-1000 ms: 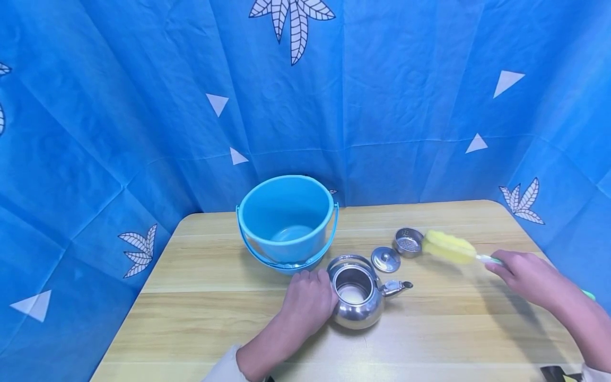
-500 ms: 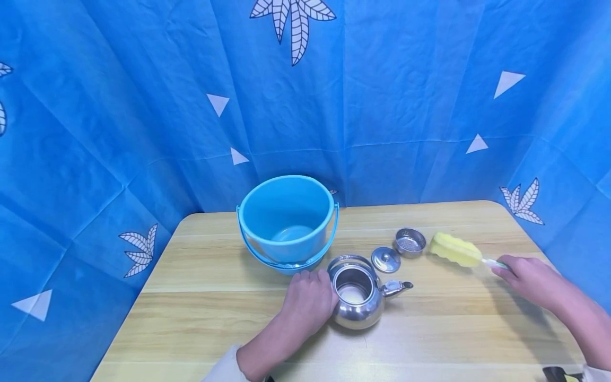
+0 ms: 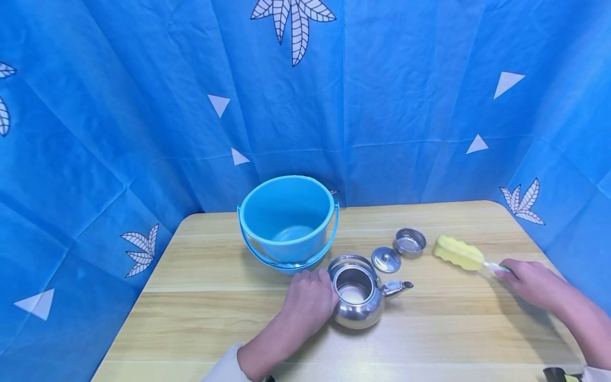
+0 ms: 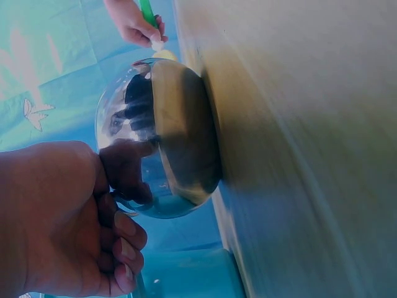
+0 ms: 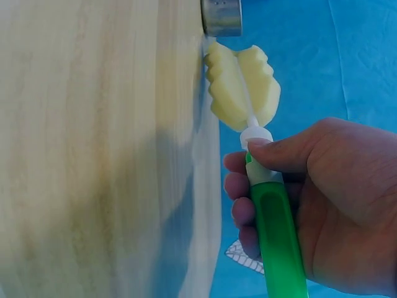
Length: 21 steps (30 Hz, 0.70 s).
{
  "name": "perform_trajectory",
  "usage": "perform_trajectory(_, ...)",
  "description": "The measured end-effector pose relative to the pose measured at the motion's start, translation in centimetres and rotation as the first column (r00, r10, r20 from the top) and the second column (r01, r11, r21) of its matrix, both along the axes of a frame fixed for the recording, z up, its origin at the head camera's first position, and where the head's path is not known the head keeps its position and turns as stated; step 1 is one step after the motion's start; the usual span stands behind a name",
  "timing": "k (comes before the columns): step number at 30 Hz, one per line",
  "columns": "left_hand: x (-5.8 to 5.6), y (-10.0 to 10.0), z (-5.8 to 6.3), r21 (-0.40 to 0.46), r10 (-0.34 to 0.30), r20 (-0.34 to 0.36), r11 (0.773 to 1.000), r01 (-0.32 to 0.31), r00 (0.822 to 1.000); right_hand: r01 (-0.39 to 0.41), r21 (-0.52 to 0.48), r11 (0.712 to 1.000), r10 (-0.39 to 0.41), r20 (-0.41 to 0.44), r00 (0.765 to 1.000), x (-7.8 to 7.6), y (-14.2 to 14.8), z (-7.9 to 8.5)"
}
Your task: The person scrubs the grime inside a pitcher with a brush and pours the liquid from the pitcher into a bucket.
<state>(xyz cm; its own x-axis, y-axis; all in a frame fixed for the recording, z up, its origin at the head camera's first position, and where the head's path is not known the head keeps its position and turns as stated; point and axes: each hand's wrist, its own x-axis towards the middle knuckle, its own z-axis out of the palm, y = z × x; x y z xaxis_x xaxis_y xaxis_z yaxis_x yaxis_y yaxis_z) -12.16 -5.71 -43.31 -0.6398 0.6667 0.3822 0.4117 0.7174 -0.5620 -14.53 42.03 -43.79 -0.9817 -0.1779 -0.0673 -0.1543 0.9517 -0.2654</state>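
A shiny steel teapot [image 3: 358, 315] stands upright and uncovered on the wooden table, its spout pointing right. My left hand [image 3: 309, 298] grips it at its left side with curled fingers; the exact part held is hidden. From the left wrist, the left hand [image 4: 68, 217] shows its fingertips curled back beside the pot's round body [image 4: 167, 136]. Off to the right, my right hand [image 3: 537, 281] holds a sponge bottle brush [image 3: 459, 253] above the table, its yellow head pointing left. In the right wrist view, the fingers wrap the brush's green handle [image 5: 277, 230], thumb near the white collar.
A blue bucket [image 3: 286, 246] with its handle lowered stands behind the left hand. The teapot lid [image 3: 386, 259] and a perforated steel strainer [image 3: 409, 242] lie between teapot and brush. Blue printed cloth [image 3: 406, 95] hangs behind the table [image 3: 200, 307].
My right hand has moved the brush slightly right and toward me, away from the strainer. The left hand and teapot have stayed in place.
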Motion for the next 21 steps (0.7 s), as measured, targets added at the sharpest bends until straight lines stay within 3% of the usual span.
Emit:
perform_trajectory(6, 0.1, 0.0, 0.0, -0.009, 0.021, 0.032, 1.000, -0.021, 0.999, -0.001, 0.002, 1.000, 0.001, 0.012, 1.000, 0.1, 0.1, -0.4)
perform_trajectory(21, 0.0, 0.1, -0.1, -0.014, 0.026, 0.030, 1.000, -0.026, 0.999, -0.007, -0.005, 1.000, 0.007, 0.040, 0.999, 0.2, 0.3, -1.2)
